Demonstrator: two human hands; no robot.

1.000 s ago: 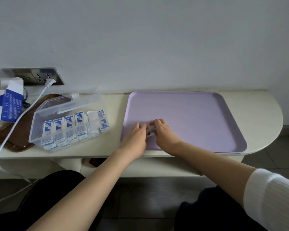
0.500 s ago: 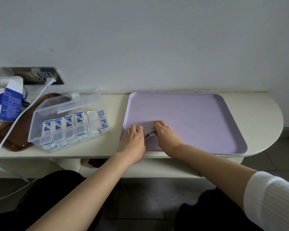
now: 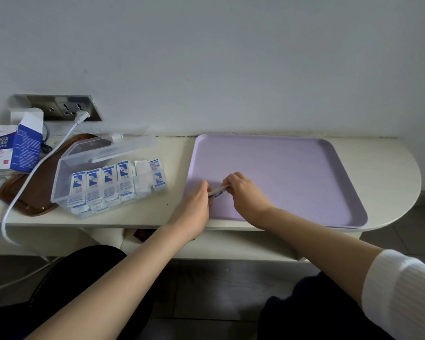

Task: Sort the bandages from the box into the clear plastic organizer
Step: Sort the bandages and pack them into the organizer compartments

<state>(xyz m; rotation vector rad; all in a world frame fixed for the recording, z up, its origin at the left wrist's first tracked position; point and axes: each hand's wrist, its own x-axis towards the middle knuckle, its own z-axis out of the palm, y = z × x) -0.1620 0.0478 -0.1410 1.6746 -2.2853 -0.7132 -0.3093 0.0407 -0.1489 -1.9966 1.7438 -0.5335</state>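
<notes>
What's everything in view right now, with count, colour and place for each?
lavender tray: one, pale purple, right part of counter
clear plastic organizer: one, transparent, lid open, left of the lavender tray
sorted bandages: several stacks, blue and white, in organizer compartments
held bandages: small stack, white and blue, over tray's near left corner
bandage box: one, blue and white, far left
brown tray: one, brown, left of organizer
cable: one, white, from socket across brown tray
wall socket: one, grey, wall at left
counter: one, cream
left hand: grips held bandages
right hand: grips held bandages

tray [image 3: 292, 168]: lilac, we see it on the counter [image 3: 388, 173], right half
cable [image 3: 23, 185]: white, plugged into wall socket [image 3: 59, 107], crosses brown tray [image 3: 32, 203]
</notes>
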